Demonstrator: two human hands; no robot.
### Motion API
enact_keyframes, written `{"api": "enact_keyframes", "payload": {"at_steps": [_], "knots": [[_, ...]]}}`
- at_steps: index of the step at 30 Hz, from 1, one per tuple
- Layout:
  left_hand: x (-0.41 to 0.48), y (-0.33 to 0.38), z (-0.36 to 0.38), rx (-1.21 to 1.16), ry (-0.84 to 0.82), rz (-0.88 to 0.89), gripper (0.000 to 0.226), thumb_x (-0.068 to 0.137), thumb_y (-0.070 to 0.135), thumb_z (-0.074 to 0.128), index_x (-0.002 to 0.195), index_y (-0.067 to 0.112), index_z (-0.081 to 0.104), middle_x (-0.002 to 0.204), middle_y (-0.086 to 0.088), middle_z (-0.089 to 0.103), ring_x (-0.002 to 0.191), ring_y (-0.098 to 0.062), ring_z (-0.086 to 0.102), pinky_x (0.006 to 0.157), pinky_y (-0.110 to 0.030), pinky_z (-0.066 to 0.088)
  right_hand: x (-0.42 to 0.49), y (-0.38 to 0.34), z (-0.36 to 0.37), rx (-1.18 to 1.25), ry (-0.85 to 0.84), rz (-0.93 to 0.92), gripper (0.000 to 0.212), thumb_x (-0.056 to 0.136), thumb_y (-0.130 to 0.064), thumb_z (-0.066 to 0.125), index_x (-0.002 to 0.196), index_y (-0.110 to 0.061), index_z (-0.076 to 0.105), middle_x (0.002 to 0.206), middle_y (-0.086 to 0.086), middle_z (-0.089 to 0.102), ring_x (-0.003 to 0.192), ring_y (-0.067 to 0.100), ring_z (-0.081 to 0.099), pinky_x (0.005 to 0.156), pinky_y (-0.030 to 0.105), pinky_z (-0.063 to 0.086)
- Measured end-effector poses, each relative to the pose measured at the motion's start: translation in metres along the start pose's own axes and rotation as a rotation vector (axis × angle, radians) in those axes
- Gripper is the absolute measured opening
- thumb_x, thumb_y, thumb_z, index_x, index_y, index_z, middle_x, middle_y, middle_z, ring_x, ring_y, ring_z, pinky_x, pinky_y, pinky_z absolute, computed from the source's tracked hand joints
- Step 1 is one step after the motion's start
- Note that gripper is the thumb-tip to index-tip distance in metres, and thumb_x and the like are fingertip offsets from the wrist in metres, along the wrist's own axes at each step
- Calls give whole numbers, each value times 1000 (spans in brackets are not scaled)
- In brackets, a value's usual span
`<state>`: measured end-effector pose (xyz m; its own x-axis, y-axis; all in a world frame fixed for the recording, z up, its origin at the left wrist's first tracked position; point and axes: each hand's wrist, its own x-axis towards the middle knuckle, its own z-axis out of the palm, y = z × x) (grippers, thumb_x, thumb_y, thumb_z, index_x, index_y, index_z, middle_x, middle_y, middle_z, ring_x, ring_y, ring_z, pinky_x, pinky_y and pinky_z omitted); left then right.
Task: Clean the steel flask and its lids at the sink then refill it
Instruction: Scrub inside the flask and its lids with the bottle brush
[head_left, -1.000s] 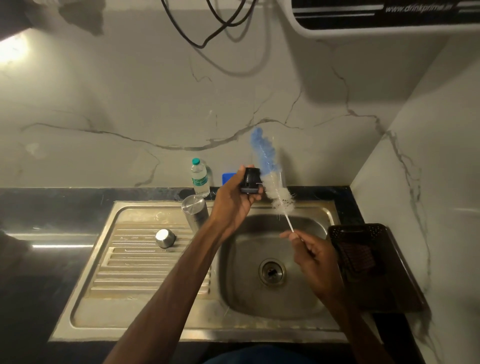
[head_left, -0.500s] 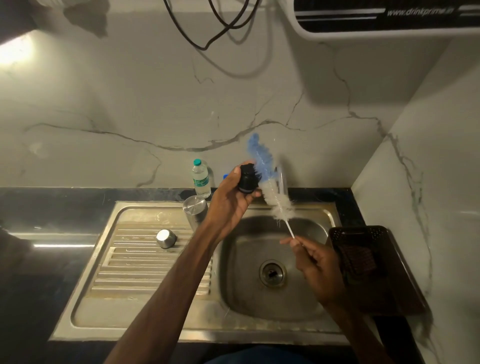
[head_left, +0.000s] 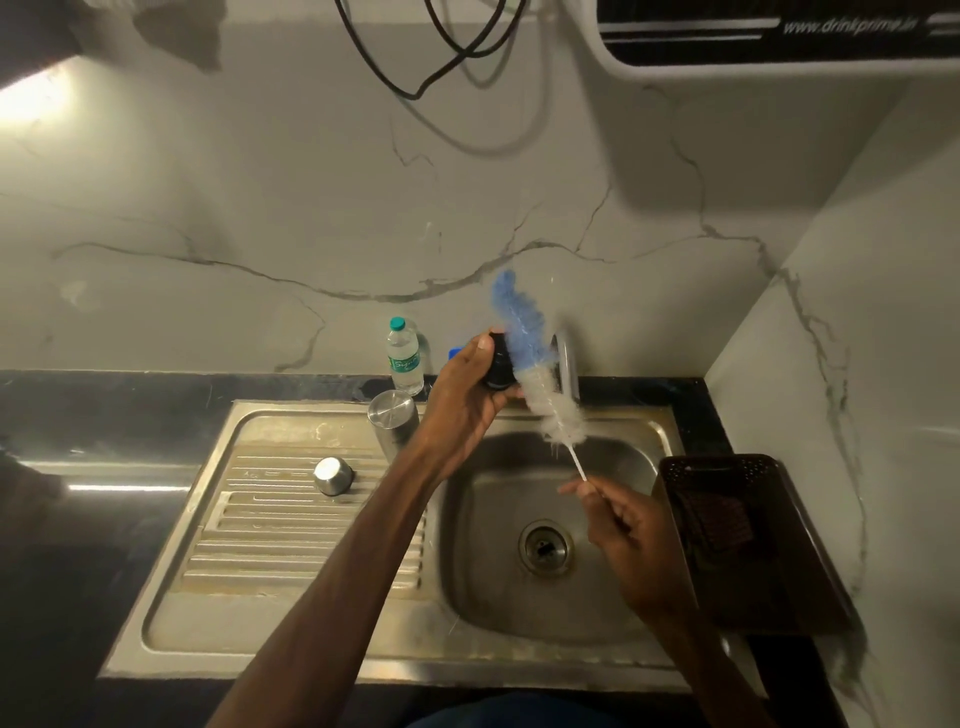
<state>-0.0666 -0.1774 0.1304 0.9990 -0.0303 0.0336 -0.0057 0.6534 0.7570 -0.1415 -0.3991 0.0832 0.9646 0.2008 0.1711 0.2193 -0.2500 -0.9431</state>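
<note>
Sink (head_left: 363, 670) sunk into the dark tabletop (head_left: 104, 395), drainboard left, basin right. Drain (head_left: 545, 548) at basin middle.

Right grip (head_left: 639, 535) nearest, over the basin's right half, just right of the drain. Its fingertips pinch the thin white stem of the bottle brush (head_left: 530, 364). The brush slants up and away to the left, white bristles low, blue bristles at the far tip.

Dark tray (head_left: 810, 571) on the tabletop's right edge, touching the basin's right rim. A dark pad (head_left: 719, 525) lies in it, too dim to say more.

Steel cap (head_left: 332, 474) sits on the drainboard ribs, far half, dome up, on its own.

Left grip (head_left: 467, 395) over the basin's far-left corner, arm crossing the drainboard. It's clenched round the black lid (head_left: 500, 364), thumb on top. Brush bristles press against the lid's right side, about where blue meets white.

Steel flask (head_left: 394, 423) stands upright at the drainboard's far edge, beside the basin. My left wrist passes just in front of it. It's well apart from the steel cap.

Tap (head_left: 567, 364) at the basin's far rim, behind the brush, blurred.

Plastic water bottle (head_left: 404, 358), green cap, on the tabletop's far edge behind the flask, at the marble wall (head_left: 260, 208). Small blue thing (head_left: 455, 353) next to it, mostly hidden by my left grip.

Up on the wall: black cables (head_left: 441, 52) looping, white-and-black water purifier (head_left: 779, 36) at the top right.
</note>
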Motion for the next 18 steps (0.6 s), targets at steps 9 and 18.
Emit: {"api": "enact_keyframes", "payload": {"at_steps": [9,18], "knots": [[-7,-4,-1,118,14,-90,42,106,36,46,137,10,59,129,-18,61,101,-25,65,80,-30,58,3,0,-1,42,34,37,24,105,-8,51,108,-8,75,54,-24,53,44,-2,44,49,9,33],[1,14,-11,320,52,66,40,100,21,61,138,8,57,136,-15,64,124,-33,65,100,-42,58,-3,7,-4,6,-5,10,23,103,-7,53,104,-11,76,56,-24,57,44,0,43,48,14,33]]}}
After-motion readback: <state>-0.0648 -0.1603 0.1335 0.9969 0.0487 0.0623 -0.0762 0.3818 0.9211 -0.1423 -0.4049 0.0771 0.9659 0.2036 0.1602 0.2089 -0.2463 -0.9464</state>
